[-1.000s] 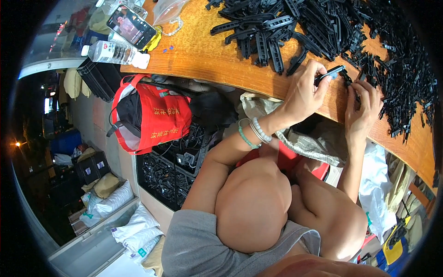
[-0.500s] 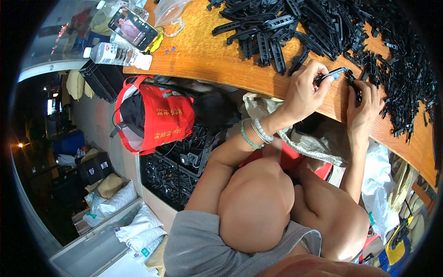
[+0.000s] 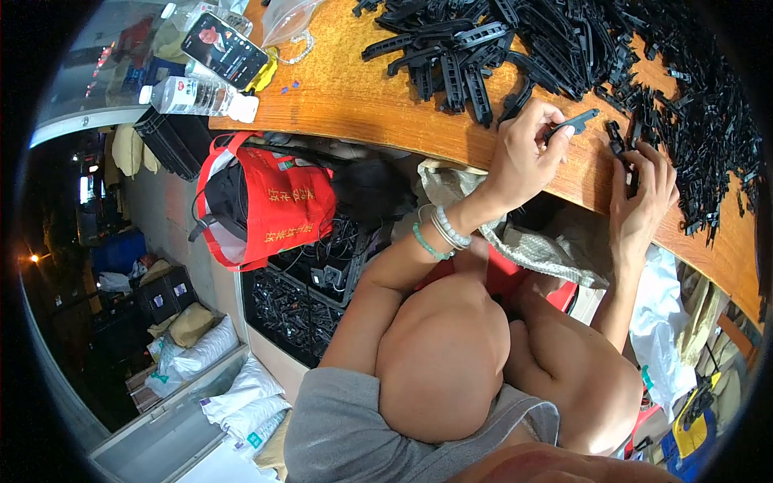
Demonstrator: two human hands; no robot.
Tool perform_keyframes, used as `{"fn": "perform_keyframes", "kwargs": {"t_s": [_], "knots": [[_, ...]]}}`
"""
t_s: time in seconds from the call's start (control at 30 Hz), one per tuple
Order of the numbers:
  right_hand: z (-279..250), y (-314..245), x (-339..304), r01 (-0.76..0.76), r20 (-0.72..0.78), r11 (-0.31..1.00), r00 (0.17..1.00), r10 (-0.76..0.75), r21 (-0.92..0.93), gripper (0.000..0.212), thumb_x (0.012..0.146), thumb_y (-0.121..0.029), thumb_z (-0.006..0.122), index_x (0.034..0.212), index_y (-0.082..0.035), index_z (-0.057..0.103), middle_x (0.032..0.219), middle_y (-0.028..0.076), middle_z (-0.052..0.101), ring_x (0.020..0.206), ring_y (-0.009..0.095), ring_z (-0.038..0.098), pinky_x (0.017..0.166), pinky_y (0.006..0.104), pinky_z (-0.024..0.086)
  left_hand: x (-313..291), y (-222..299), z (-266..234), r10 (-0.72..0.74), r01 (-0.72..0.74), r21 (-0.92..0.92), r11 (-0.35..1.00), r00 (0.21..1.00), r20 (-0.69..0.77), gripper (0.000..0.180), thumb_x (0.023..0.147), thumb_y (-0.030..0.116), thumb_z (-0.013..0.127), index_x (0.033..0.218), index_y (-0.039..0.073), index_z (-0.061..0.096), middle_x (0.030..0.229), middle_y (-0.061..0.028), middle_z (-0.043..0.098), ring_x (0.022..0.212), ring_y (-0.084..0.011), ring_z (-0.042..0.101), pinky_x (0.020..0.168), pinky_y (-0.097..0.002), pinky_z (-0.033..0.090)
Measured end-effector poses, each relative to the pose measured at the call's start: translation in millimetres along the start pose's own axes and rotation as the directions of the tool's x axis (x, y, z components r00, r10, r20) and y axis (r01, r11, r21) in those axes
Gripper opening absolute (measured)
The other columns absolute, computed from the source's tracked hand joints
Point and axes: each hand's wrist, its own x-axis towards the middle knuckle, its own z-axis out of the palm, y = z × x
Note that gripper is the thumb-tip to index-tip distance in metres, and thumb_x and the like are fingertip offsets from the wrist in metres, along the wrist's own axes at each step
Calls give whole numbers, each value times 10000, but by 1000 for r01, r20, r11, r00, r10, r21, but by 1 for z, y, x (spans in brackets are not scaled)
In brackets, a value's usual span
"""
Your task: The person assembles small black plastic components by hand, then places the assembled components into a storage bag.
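Observation:
My left hand (image 3: 527, 153) is closed over the table's near edge, thumb and fingers pinching a slim black plastic part (image 3: 578, 122) that points up to the right. To its right, my right hand (image 3: 646, 189) has curled fingers around a small black plastic piece (image 3: 617, 138), partly hidden by the fingers. The two parts are apart. Just beyond my left hand lies a pile of long, slotted black plastic strips (image 3: 467, 76). A dense heap of smaller black plastic pieces (image 3: 708, 137) spreads beyond and right of my right hand.
On the wooden table (image 3: 338, 88), a phone (image 3: 224, 50) leans at the far left beside a clear bottle (image 3: 197, 97). A red bag (image 3: 282, 209) hangs below the edge, above a crate of black parts (image 3: 294, 314). A woven sack (image 3: 555, 253) lies under my wrists.
My hands have drawn slightly apart. The part in my left hand has turned and moved away from the piece at my right hand, whose fingers have shifted right.

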Motion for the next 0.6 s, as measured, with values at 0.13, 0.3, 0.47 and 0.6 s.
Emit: {"fn": "perform_keyframes", "kwargs": {"t_s": [0.13, 0.3, 0.47, 0.6], "knots": [[-12, 5, 1, -132, 96, 858, 991, 97, 496, 191, 819, 57, 564, 989, 0, 631, 935, 126, 642, 880, 242, 606, 807, 292, 448, 5, 16, -2, -220, 247, -284, 926, 967, 126, 176, 898, 27, 500, 1043, -55, 444, 844, -179, 605, 572, -155, 606, 486, -244, 502], [-25, -8, 3, -95, 161, 689, 986, -32, 718, 140, 753, 30, 655, 890, 9, 668, 854, 95, 673, 749, 170, 626, 673, 257, 482, 8, 37, -13, -413, 551, -263, 792, 801, 434, 212, 910, 61, 481, 1064, -79, 518, 727, -130, 605, 553, -171, 626, 450, -244, 501], [-20, -1, 2, -87, 151, 608, 987, -56, 789, 145, 715, 75, 652, 849, 22, 670, 807, 99, 660, 750, 187, 636, 654, 267, 500, 5, 46, -15, -456, 594, -225, 772, 765, 454, 312, 935, 139, 459, 1104, -106, 551, 696, -139, 616, 562, -172, 603, 493, -243, 491], [-20, -3, -2, -86, 119, 658, 993, -5, 748, 148, 708, 79, 650, 846, 24, 658, 793, 120, 648, 752, 225, 642, 662, 289, 507, 5, 44, -13, -409, 522, -133, 842, 780, 474, 347, 944, 174, 446, 1119, -107, 549, 696, -124, 616, 548, -147, 585, 487, -223, 478]]}}
